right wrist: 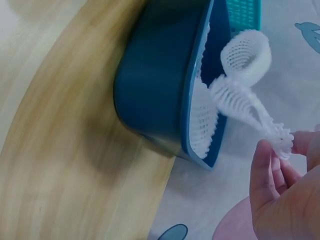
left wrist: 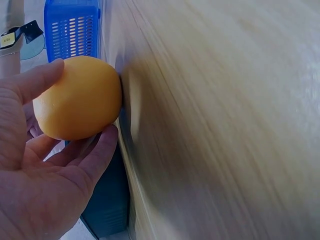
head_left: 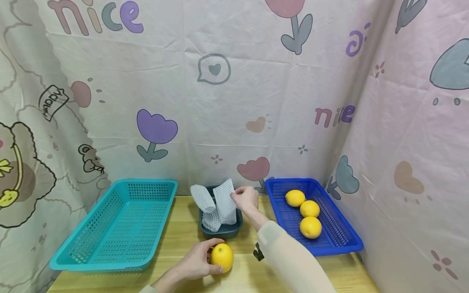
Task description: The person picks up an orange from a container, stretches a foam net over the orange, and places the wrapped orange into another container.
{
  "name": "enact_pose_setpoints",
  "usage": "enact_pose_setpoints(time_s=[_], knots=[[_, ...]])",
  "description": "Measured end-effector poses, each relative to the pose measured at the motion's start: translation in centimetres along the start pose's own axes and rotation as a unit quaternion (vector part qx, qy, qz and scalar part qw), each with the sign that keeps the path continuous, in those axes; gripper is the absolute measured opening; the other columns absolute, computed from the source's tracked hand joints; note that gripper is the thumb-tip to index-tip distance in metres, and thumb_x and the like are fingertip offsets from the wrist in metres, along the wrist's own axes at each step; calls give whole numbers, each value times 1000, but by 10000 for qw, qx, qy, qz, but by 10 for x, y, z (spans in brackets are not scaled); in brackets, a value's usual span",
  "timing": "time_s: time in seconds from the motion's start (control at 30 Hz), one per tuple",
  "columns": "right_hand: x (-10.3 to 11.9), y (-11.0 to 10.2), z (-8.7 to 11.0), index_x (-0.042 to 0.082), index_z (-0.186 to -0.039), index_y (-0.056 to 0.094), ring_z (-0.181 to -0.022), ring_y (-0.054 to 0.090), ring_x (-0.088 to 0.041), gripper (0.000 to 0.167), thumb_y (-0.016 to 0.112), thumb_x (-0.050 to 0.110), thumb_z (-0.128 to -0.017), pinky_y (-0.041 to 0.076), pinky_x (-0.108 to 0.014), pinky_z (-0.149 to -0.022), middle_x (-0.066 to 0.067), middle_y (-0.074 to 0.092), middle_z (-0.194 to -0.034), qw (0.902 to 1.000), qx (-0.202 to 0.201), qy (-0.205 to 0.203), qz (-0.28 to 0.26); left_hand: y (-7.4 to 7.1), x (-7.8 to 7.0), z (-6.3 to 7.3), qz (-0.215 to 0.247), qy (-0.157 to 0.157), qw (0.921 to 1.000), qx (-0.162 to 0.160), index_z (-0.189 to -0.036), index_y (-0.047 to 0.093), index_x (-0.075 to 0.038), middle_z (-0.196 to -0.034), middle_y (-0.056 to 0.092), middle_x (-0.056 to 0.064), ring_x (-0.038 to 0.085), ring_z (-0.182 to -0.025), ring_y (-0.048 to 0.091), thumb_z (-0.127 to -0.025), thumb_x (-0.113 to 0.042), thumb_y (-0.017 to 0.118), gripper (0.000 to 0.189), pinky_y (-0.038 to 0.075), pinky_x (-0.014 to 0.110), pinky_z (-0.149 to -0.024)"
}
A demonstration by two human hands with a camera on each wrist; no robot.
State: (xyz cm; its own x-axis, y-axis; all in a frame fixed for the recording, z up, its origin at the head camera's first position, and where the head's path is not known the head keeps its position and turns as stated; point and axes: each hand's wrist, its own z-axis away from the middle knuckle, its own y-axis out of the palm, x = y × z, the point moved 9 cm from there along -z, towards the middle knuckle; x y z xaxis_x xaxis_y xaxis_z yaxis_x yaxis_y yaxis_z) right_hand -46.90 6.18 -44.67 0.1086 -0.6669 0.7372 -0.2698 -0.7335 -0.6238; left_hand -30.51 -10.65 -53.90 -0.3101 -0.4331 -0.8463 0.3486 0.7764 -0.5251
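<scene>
My left hand grips a yellow-orange citrus fruit low over the wooden table, thumb on one side and fingers on the other. In the left wrist view the fruit shows smooth and round. My right hand pinches the edge of a white foam mesh sleeve at the dark blue bin. The right wrist view shows the pinched sleeve stretching out of the bin. More white sleeves stick up from the bin; their lower parts are hidden inside it.
A teal basket stands at the left of the table. On the right is a blue basket with three yellow fruits in it. A printed curtain hangs behind and at both sides.
</scene>
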Motion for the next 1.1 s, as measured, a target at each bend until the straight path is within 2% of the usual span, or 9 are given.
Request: enact_pose_setpoints(time_s=[0.3,0.53,0.77,0.97,1.1], knots=[[-3,-15,3,14,-92,87,-80,80,-18,10,88,24,-92,65,-40,-82,-2,85,-86,9984,-287,82,-489,1,-1,-1,-204,-129,9997,-3,-151,62,2,-132,75,11,6,-102,67,-81,-21,96,81,58,22,-85],[-4,-28,6,14,-92,86,-80,78,-17,9,88,23,-94,65,-42,-85,-3,85,-86,9969,-444,-56,-644,-1,-3,-1,-425,-91,9990,-107,-150,64,-1,-130,77,8,8,-103,67,-79,-22,96,80,56,25,-87],[-2,-34,10,15,-94,86,-80,78,-16,9,87,24,-95,65,-41,-86,-3,85,-87,9953,-468,-233,-815,-1,-2,1,-241,-117,9996,-104,-150,62,1,-132,76,12,12,-105,69,-79,-20,96,82,58,24,-86],[5,-39,18,13,-96,85,-80,80,-15,9,88,22,-95,65,-38,-83,-3,85,-88,9929,-450,-397,-1023,-1,0,0,-224,-225,9994,-151,-150,63,0,-134,75,11,12,-108,69,-85,-29,92,77,58,23,-87],[9,-40,24,13,-96,84,-78,78,-12,9,88,21,-95,65,-35,-80,-3,84,-87,9918,-359,-503,-1121,-3,0,-1,-237,-310,9991,-166,-148,64,0,-135,76,12,18,-112,70,-91,-34,89,70,59,25,-88]])
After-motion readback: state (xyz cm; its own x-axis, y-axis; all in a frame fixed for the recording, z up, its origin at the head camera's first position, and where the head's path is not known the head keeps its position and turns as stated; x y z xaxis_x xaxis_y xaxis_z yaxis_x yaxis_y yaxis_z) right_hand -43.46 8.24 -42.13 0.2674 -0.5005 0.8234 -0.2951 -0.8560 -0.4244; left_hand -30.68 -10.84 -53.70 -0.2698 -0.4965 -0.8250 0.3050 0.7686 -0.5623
